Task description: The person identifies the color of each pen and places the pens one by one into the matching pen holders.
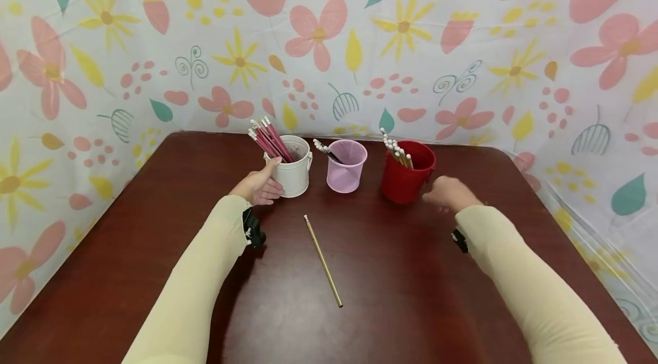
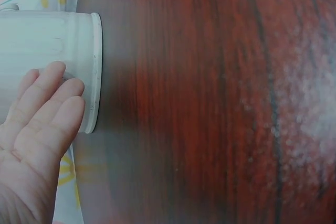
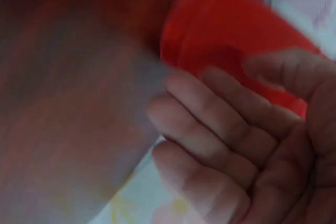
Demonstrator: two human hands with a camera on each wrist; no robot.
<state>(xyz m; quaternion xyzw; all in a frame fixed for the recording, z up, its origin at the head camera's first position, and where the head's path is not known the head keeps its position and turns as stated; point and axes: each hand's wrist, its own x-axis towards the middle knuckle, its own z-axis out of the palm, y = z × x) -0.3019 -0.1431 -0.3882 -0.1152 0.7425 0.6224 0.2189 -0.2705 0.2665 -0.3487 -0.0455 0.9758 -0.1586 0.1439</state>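
Note:
My left hand (image 1: 261, 186) lies against the left side of a white metal bucket (image 1: 295, 179), thumb near the rim and fingers fairly straight. Several pink pencils (image 1: 271, 141) with white erasers lean in that bucket. In the left wrist view the fingertips (image 2: 73, 88) reach the white wall near its base. Beside the right of a red bucket (image 1: 402, 182) is my right hand (image 1: 452, 195), with nothing in it. Its fingers (image 3: 202, 135) are loosely bent in the blurred right wrist view; whether they touch the bucket, I cannot tell. Several white-tipped pencils (image 1: 397, 151) stand in the red bucket.
Between the two buckets stands a lilac mesh cup (image 1: 345, 175) with several dark pencils (image 1: 327, 150) leaning left. A single gold pencil (image 1: 323, 261) lies on the dark wooden table (image 1: 401, 295). A flower-patterned cloth (image 1: 319, 90) hangs behind the table.

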